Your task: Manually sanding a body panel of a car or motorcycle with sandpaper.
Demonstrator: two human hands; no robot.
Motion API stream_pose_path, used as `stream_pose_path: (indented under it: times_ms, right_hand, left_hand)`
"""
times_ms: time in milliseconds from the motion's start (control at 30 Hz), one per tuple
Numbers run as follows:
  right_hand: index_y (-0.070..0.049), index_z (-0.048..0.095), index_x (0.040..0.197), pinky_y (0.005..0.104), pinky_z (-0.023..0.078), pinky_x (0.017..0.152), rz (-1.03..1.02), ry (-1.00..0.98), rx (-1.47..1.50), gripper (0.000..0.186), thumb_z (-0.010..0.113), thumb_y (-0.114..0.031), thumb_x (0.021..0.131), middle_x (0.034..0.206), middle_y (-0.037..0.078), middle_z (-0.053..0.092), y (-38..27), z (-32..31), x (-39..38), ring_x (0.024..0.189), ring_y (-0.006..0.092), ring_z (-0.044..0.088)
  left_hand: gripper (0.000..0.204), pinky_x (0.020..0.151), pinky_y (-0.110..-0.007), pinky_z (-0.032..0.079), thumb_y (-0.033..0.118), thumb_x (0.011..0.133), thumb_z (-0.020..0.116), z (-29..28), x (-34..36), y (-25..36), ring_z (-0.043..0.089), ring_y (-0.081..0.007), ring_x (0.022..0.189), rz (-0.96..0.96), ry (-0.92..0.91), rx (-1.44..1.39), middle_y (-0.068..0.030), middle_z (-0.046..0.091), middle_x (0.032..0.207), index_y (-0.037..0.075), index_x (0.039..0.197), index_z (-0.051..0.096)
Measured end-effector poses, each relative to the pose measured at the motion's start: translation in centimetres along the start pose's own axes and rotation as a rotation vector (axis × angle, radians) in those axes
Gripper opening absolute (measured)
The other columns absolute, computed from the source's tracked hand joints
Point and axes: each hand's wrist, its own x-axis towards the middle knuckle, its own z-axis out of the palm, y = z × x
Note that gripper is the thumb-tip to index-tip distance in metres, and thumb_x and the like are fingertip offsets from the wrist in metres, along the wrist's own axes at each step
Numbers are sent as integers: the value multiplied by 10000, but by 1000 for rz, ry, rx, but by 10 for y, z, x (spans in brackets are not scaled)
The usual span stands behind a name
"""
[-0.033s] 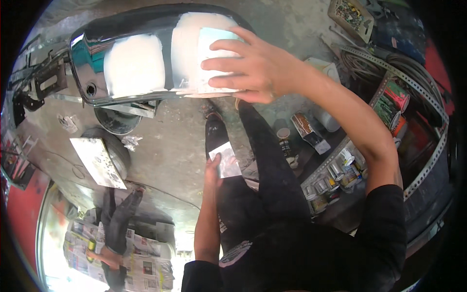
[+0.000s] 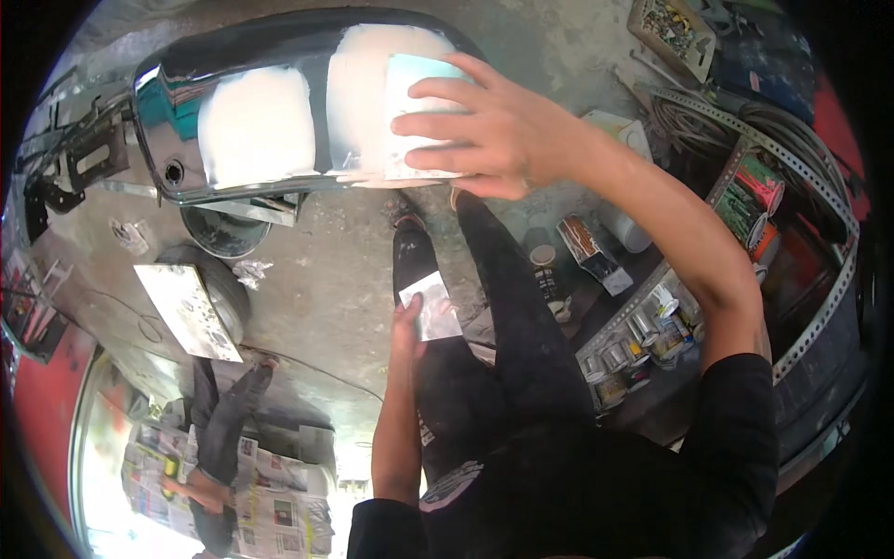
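A glossy black curved panel, seemingly a vehicle body part, spans the upper left. A whitish patch of filler covers its left part, and a larger whitish patch lies further right. My right hand grips a flat, pale blue-white rectangular spreader, its fingers spread over the face, against the larger patch at the panel's right end. Low in front of my legs, my left hand pinches a thin, pale grey rectangular plate, thumb on top.
A smeared white board leans on a tyre at left. Below it, another person's arm is by newspaper-covered surfaces. Cans and a perforated metal rack stand at right, a parts tray beyond.
My right hand and the spreader have slid slightly to the right along the panel. My left hand stays put. The other person's arm and legs have shifted slightly.
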Motion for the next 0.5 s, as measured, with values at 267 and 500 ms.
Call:
stream_pose_path:
  times_ms: [267,500]
  right_hand:
    - [-135,708,1228,646,368,1112,31,20,30,541,818,-172,699,1435,75,606,-3,-4,-46,1339,381,517]
    - [-129,701,1226,662,381,1092,120,-1,24,539,778,-139,693,1433,80,605,-10,-7,-77,1323,389,527]
  left_hand:
    - [364,959,-443,589,230,1038,630,5,9,4,729,-300,1077,7,9,23,-157,719,1218,-1,1318,598]
    - [364,935,-428,584,223,1024,645,30,5,19,722,-273,1048,68,45,25,-124,714,1202,7,1313,599]
